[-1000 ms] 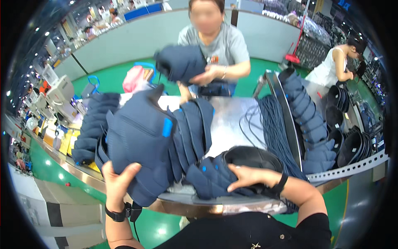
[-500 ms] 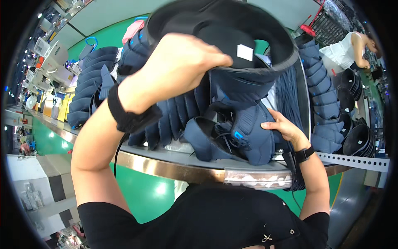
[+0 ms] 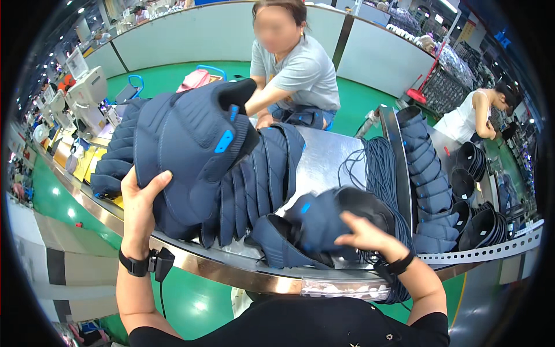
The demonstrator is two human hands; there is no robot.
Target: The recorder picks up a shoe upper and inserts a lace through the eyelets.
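Observation:
My left hand (image 3: 141,199) grips a navy shoe upper (image 3: 188,150) with blue tabs, thumb on its near face, fingers mostly behind. It is raised at the left, in front of a row of nested uppers (image 3: 248,188). At the table's front, my right hand (image 3: 367,234) has its thumb and forefinger apart, beside a motion-blurred navy upper (image 3: 321,220); whether they touch is unclear. A dark opening of an upper (image 3: 370,205) shows just behind that hand. Another navy upper (image 3: 277,246) lies to the left of the blurred one, near the front edge.
A bundle of dark laces (image 3: 381,173) lies on the metal tabletop (image 3: 329,156). Beyond a raised divider, more stacked uppers (image 3: 430,179) stand at right. One person in grey (image 3: 312,81) sits across the table; another in white (image 3: 462,118) works farther right.
My left hand has come down and left with its upper, which has turned from its opening to its outer side. My right hand has shifted left and down, its fingers spread from the laced upper.

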